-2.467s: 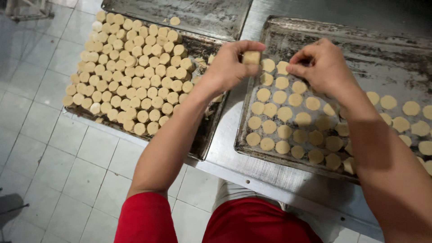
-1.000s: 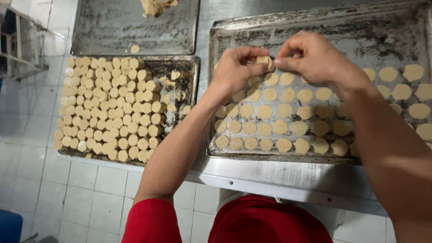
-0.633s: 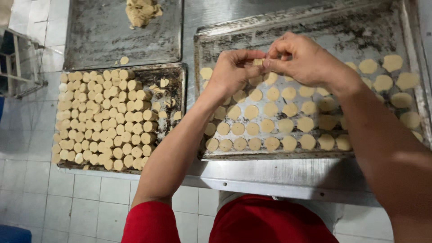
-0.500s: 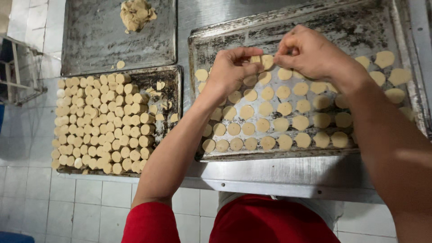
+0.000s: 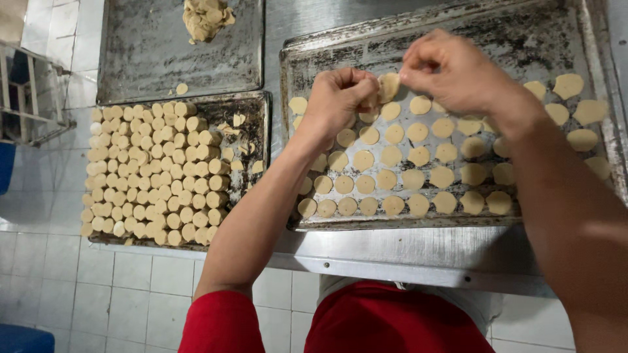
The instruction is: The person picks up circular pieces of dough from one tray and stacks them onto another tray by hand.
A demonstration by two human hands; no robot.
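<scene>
My left hand (image 5: 337,98) and my right hand (image 5: 454,72) meet over a blackened metal baking tray (image 5: 517,39) and pinch one pale round dough piece (image 5: 388,85) between their fingertips. Rows of flat round dough discs (image 5: 392,180) lie on that tray below my hands. To the left, a smaller tray (image 5: 258,131) is packed with upright dough cylinders (image 5: 154,173).
A third tray (image 5: 150,52) at the back left holds a lump of dough (image 5: 206,16) and one stray piece. All trays rest on a steel counter (image 5: 418,252) with a tiled floor (image 5: 98,294) below. A rack stands at far left.
My hands have come together from the tray's left rows to its upper middle, now both pinching one dough piece. The camera has moved closer over the trays.
</scene>
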